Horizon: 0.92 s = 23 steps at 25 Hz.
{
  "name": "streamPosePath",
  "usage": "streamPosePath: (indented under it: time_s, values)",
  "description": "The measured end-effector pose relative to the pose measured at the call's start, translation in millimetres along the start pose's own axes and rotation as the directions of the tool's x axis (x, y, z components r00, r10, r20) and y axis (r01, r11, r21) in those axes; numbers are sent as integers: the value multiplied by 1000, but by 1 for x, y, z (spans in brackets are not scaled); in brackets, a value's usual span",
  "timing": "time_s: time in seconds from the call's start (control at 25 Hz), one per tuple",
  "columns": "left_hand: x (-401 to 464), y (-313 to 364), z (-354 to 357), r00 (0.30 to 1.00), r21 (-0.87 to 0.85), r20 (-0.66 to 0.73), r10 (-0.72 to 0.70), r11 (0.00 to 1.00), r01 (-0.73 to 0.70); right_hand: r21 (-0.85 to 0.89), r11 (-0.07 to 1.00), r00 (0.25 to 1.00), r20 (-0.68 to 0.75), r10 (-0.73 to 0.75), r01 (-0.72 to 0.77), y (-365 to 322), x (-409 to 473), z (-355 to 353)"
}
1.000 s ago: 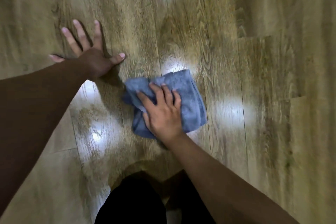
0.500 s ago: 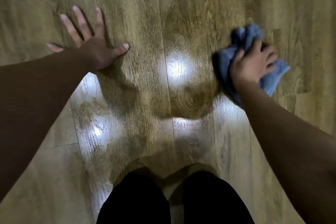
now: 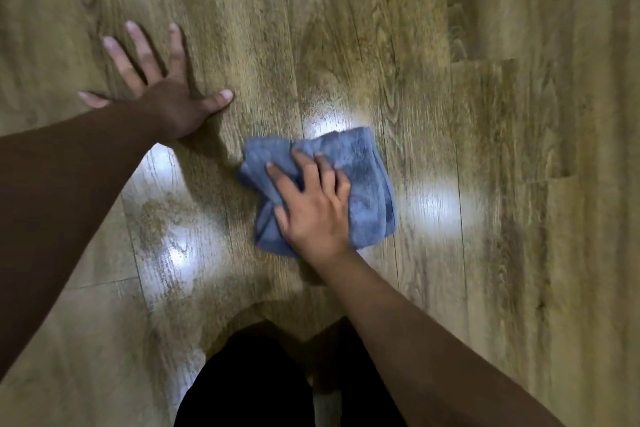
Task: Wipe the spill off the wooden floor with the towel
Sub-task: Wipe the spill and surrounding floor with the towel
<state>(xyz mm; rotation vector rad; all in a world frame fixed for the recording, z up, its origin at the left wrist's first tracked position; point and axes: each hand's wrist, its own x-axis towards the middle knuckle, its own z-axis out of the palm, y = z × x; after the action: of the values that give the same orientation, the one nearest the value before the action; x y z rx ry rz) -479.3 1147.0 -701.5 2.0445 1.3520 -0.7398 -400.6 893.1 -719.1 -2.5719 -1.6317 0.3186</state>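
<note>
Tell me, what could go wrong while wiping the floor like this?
The left hand presses flat on the shiny floor; on a wet patch it might slip. The right hand grips only part of the bunched blue towel, so it may smear rather than soak, perhaps missing the wet-looking streaks.

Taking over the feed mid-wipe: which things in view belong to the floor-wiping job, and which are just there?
Part of the job:
- blue towel, bunched on the floor
- right hand, gripping and pressing the towel
- wooden floor
- wet patch left of the towel

Just there:
- left hand, flat on the floor, fingers spread, holding nothing
- dark-clothed knees at the bottom edge
</note>
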Motion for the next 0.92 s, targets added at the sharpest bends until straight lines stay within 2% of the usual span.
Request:
streamPosePath:
  time_s: [0.08, 0.16, 0.24, 0.32, 0.44, 0.52, 0.6, 0.64, 0.68, 0.72, 0.76, 0.84, 0.92]
  values:
    - [1, -3, -1, 1000, 2, 20, -7, 1000, 7, -28, 998, 998, 25, -58, 59, 26, -31, 3]
    - [-2, 0, -5, 1000, -6, 21, -11, 1000, 11, -81, 997, 997, 71, -10, 16, 65, -53, -5]
    - [-10, 9, -1, 999, -1, -23, -22, 1000, 22, -118, 984, 986, 80, 144, -134, 110, -67, -21]
    - [-24, 21, 16, 999, -25, -37, 12, 1000, -13, -132, 945, 952, 28, 306, -300, 157, -70, -36]
    - [-39, 24, 50, 996, 32, 1, 87, 996, -87, -128, 891, 899, -5, 438, -435, 205, -48, -52]
    - [-32, 21, 56, 996, 54, 16, 85, 995, -85, -103, 786, 793, -93, 602, -609, 219, -6, -52]
    - [-29, 15, 51, 997, 54, 26, 79, 995, -80, 19, 636, 629, -135, 766, -771, 209, 45, -51]
    - [-27, 15, 51, 996, 68, 31, 89, 994, -91, 52, 583, 573, -138, 808, -811, 196, 66, -52]
    - [-26, 15, 53, 995, 75, 37, 95, 992, -97, 57, 581, 570, -133, 810, -812, 177, 79, -50]
    - [-27, 15, 53, 994, 69, 40, 98, 992, -101, 43, 645, 637, -123, 761, -763, 151, 86, -48]
    - [-28, 15, 53, 994, 62, 34, 105, 992, -107, 13, 747, 741, -110, 662, -665, 122, 86, -46]
    - [-31, 16, 55, 994, 71, -2, 110, 991, -110, -33, 909, 907, -90, 412, -416, 63, 67, -38]
    - [-30, 15, 57, 994, 77, -40, 98, 992, -95, -13, 972, 971, -38, 235, -235, 14, 29, -24]
